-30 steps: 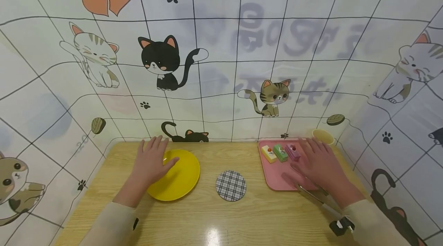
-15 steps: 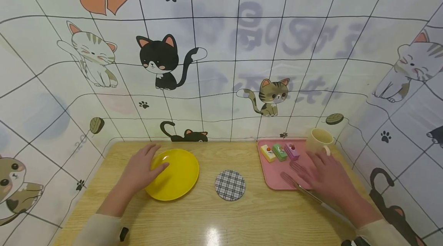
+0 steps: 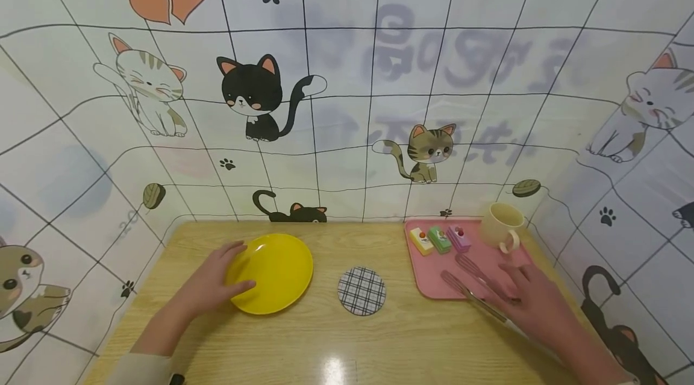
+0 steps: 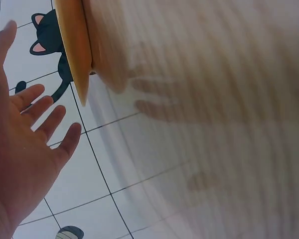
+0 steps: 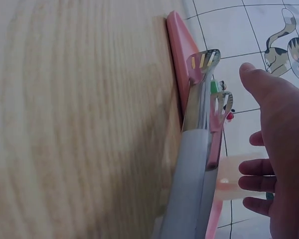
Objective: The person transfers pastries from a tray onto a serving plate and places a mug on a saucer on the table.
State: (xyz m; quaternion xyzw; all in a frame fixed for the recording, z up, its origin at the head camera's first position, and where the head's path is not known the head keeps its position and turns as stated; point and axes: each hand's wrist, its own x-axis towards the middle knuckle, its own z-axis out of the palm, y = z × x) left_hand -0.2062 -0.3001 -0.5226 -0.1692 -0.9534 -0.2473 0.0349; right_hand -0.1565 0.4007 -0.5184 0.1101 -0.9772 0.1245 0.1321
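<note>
My left hand (image 3: 214, 282) hovers over the left rim of a yellow plate (image 3: 284, 270), fingers spread; in the left wrist view that hand (image 4: 32, 144) holds nothing, and the plate's edge (image 4: 75, 50) stands beyond the fingers. On the right, my right hand (image 3: 542, 309) is over the handle end of metal tongs (image 3: 474, 299), whose slotted heads lie over a pink tray (image 3: 431, 273). The right wrist view shows the tongs' white handle (image 5: 187, 174) apart from the loosely bent fingers of the right hand (image 5: 294, 134). In the head view that hand hides part of the handles.
Three small toy cake slices, yellow (image 3: 422, 241), green (image 3: 440, 240) and purple (image 3: 459, 239), line the tray's back left. A cream mug (image 3: 500, 225) stands at its back right. Between plate and tray lies a round plaid coaster (image 3: 361, 291). A cat-print sheet (image 3: 347, 132) walls the table.
Both hands have drawn back toward the person, the left moving left across the plate and the right moving right, away from the mug, which now shows fully. Plate, tray and tongs have stayed put.
</note>
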